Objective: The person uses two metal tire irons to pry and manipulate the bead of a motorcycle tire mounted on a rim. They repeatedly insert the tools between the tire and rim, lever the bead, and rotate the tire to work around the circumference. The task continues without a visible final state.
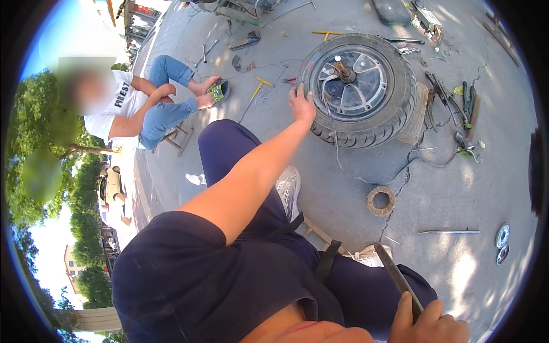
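My left hand rests with spread fingers against the left side of a black tyre on a hub-motor wheel, which lies flat, partly on a worn block. A thin cable runs from the hub over the tyre onto the pavement. My right hand, low at the right above my leg, grips a long flat metal bar that angles up and left.
A seated co-worker is at upper left. Around the wheel lie yellow T-handle tools, pliers, wrenches and other tools. A ring, a rod and two bearing-like discs are on the cracked pavement.
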### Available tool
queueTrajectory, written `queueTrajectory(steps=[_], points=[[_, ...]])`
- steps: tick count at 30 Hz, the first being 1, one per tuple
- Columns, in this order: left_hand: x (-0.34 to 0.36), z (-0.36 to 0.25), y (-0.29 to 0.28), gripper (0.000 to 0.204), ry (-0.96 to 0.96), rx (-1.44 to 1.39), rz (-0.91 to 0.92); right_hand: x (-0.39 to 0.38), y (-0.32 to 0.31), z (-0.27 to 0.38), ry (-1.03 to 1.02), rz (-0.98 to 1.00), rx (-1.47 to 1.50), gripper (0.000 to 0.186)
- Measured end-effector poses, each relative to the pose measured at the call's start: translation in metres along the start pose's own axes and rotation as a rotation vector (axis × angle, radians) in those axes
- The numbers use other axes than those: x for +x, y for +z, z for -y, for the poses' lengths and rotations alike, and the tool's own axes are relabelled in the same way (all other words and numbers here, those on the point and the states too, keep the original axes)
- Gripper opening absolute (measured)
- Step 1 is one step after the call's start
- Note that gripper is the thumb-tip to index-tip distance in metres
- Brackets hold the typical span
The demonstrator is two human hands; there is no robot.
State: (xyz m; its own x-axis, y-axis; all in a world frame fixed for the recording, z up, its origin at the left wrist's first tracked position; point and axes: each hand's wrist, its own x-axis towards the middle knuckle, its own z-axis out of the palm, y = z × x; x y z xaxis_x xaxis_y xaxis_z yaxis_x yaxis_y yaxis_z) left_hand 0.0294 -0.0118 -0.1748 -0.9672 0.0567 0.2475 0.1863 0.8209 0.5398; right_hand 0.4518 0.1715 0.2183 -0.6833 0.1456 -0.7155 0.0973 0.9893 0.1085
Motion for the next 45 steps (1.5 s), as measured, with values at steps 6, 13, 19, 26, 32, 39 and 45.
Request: queueTrajectory(steps=[6, 13, 19, 26, 32, 39, 45], points=[[-0.002, 0.002, 0.002, 0.048, -0.002, 0.0, -0.035, 0.018, -0.022, 0.021, 0.059, 0.054, 0.038, 0.016], [-0.005, -0.013, 0.0, 0.049, -0.074, 0.011, 0.028, 0.022, -0.038, 0.031, -0.002, 0.025, 0.065, 0.024], [-0.003, 0.002, 0.004, 0.05, -0.04, 0.001, -0.043, 0.033, -0.062, 0.036, -0.054, -0.001, 0.154, 0.032], [-0.001, -0.004, 0.008, 0.049, -0.033, -0.002, -0.036, 0.043, -0.091, 0.032, -0.086, 0.019, 0.229, 0.041], [-0.006, 0.007, -0.009, 0.046, -0.024, 0.001, -0.059, 0.107, -0.011, -0.017, -0.18, -0.403, 0.144, 0.03], [-0.001, 0.002, 0.012, 0.041, 0.062, -0.014, -0.033, 0.192, 0.056, -0.036, 0.067, -0.731, 0.344, 0.031], [0.001, 0.008, 0.007, 0.041, 0.055, -0.009, -0.033, 0.211, 0.039, -0.029, 0.024, -0.767, 0.326, 0.028]])
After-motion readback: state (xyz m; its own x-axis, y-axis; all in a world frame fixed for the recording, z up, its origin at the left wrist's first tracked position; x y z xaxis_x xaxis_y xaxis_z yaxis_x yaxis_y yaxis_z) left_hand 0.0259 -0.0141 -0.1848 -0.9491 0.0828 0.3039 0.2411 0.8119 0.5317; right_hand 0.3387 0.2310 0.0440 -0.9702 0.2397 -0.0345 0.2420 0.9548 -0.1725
